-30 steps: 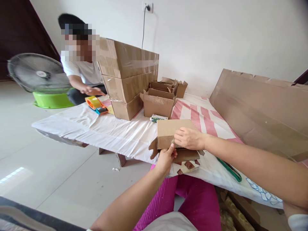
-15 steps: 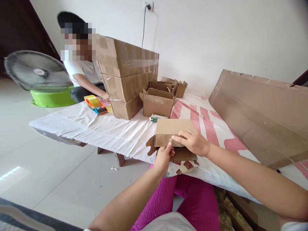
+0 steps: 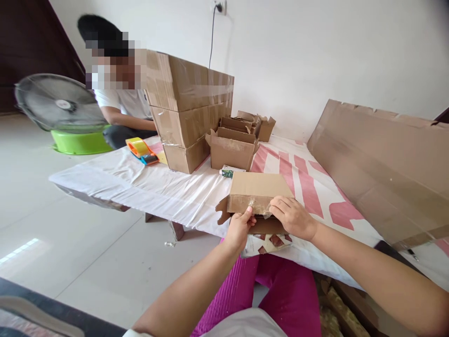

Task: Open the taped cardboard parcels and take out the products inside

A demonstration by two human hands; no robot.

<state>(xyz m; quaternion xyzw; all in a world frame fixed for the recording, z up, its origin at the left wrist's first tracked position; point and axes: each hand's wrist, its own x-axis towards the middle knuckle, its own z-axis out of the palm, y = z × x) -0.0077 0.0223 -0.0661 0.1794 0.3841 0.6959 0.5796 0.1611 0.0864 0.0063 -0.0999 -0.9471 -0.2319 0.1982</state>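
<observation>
A small cardboard box (image 3: 259, 184) lies in front of me on the cloth-covered table, with a torn flap (image 3: 222, 209) sticking out at its left. My left hand (image 3: 239, 230) grips the box's near edge, thumb on its front face and fingers curled beneath. Along that front face runs a shiny, wrinkled strip of clear tape (image 3: 260, 206). My right hand (image 3: 293, 218) is closed at the right part of the face, its fingertips pinching the loose end of the tape. Below the box are another cardboard flap (image 3: 268, 225) and a printed sheet (image 3: 252, 245).
Taped boxes (image 3: 191, 121) stand stacked at the back left, beside open boxes (image 3: 231, 152). A tape dispenser (image 3: 142, 150) and a small green-white carton (image 3: 229, 171) lie on the table. A large cardboard sheet (image 3: 379, 173) leans at right. A co-worker (image 3: 122, 110) sits near a fan (image 3: 59, 103).
My right hand has moved right along the box's front face and its fingers have closed, leaving more of the tape in sight. My left hand keeps its hold. The co-worker's hand has gone behind the stack.
</observation>
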